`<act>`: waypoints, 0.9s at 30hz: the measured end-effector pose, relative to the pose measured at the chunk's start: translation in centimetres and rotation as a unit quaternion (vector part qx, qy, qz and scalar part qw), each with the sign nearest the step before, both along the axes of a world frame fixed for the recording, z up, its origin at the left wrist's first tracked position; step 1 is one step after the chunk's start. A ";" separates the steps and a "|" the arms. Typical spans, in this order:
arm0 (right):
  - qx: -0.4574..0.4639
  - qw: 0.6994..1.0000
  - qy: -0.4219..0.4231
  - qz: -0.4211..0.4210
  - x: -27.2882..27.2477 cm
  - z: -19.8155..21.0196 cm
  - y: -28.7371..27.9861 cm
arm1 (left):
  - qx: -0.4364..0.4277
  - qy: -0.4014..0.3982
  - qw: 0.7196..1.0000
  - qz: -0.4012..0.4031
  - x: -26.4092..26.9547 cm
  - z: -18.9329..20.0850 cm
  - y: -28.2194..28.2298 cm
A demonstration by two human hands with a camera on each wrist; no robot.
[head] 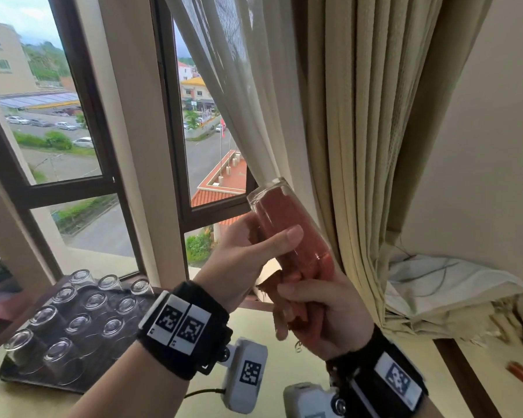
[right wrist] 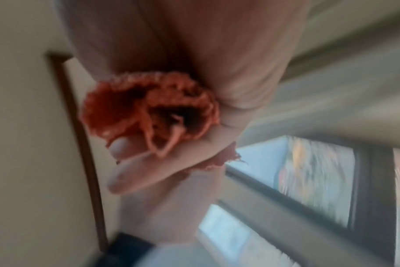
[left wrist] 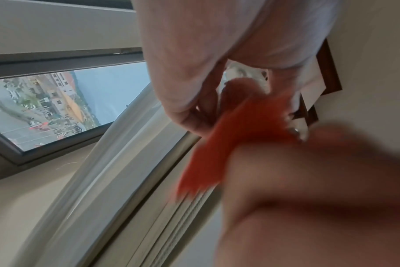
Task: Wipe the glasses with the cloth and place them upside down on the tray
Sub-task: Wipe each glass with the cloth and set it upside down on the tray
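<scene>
Your left grip (head: 248, 248) wraps clear glass (head: 287, 224) at frame centre, thumb flat along its side, base tilted up toward curtain (head: 360, 116). Your right grip (head: 314, 309) clutches bunched orange cloth (head: 296, 294), nubby, stuffed inside glass. Lower left: dark tray (head: 9, 375) on desk (head: 269, 342), tumblers (head: 79, 324) inverted in rows.
</scene>
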State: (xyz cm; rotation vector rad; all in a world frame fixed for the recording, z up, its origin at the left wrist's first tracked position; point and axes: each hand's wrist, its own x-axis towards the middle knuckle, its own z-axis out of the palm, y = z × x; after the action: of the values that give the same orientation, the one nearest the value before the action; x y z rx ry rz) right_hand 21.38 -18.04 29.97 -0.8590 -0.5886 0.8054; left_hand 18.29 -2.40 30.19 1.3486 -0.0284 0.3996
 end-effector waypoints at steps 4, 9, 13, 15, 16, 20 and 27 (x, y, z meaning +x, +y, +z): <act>-0.222 0.952 -0.186 -0.099 0.5 -0.6 -0.8 | -0.006 -0.022 0.999 0.036 0.3 0.3 0.9; -0.367 0.615 -0.669 -0.199 1.3 -0.6 0.0 | 0.075 0.005 0.996 0.057 0.1 0.4 1.1; -0.296 0.660 -0.628 -0.289 1.7 -1.5 1.0 | 0.049 0.034 0.998 0.023 0.0 0.0 -0.2; -0.290 0.858 -0.391 -0.164 1.5 -0.9 0.9 | 0.018 0.030 0.999 0.008 -0.2 -0.2 -0.2; -0.244 0.927 -0.268 -0.096 1.3 -0.3 0.5 | -0.006 0.025 1.000 -0.002 -0.3 -0.2 -0.2; -0.044 0.999 -0.019 0.004 0.1 -0.2 0.1 | -0.086 -0.001 0.996 0.005 -0.2 0.4 -0.1; -0.342 0.746 -0.539 -0.189 1.7 -0.8 0.3 | -0.008 -0.011 0.998 0.059 0.2 1.3 1.1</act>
State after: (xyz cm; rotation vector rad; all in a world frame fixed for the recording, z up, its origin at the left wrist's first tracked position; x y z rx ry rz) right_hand 23.08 -17.70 29.21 -2.1024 -1.0916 0.0214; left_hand 18.53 -1.31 31.48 1.3339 0.0367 0.5136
